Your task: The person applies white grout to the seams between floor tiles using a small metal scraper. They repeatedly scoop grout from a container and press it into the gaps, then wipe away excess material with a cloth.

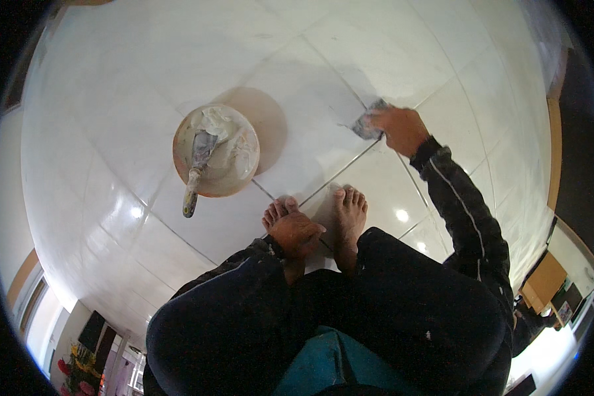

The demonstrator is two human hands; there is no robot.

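My right hand (402,131) is closed on a grey, smudged cloth or pad (368,123), pressed to the white tiled floor (336,46) where tile joints cross. A dark smear surrounds it. My left hand (297,234) hangs over my left foot, one digit pointing right, the other fingers hidden beneath it; whether it holds anything does not show. To the left stands a round bowl (176,162) of white paste (234,155). A putty knife (191,181) lies in it, blade in the paste, speckled handle jutting over the near rim.
My bare feet (351,211) are on the tiles, between the bowl and the cloth. Grey joint lines (356,158) run between the glossy tiles. Flowers (79,369) show at the lower left, and a brown box (543,280) at the lower right. Walls border both sides.
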